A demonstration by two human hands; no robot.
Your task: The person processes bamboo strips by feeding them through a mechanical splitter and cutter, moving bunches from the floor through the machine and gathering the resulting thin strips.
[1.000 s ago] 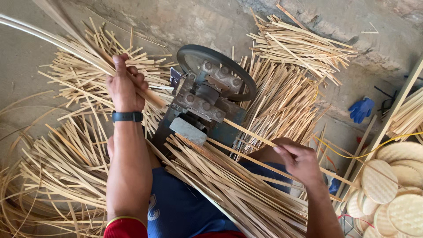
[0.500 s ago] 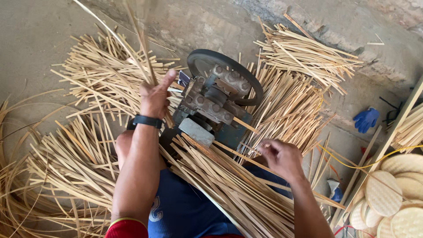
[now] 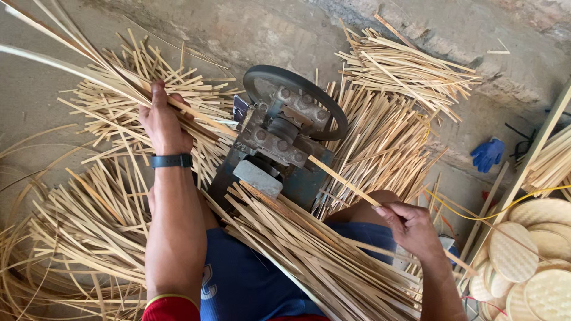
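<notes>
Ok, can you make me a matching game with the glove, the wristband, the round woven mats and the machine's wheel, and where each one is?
Things:
1. glove
2. wristband
3. round woven mats
4. wheel

Places or colours:
A. black, around the left arm
B. dark ring on top of the machine
C. blue, on the floor at the right
D. pale, stacked in the bottom right corner

Pairs: 1-C, 2-A, 3-D, 4-B
</notes>
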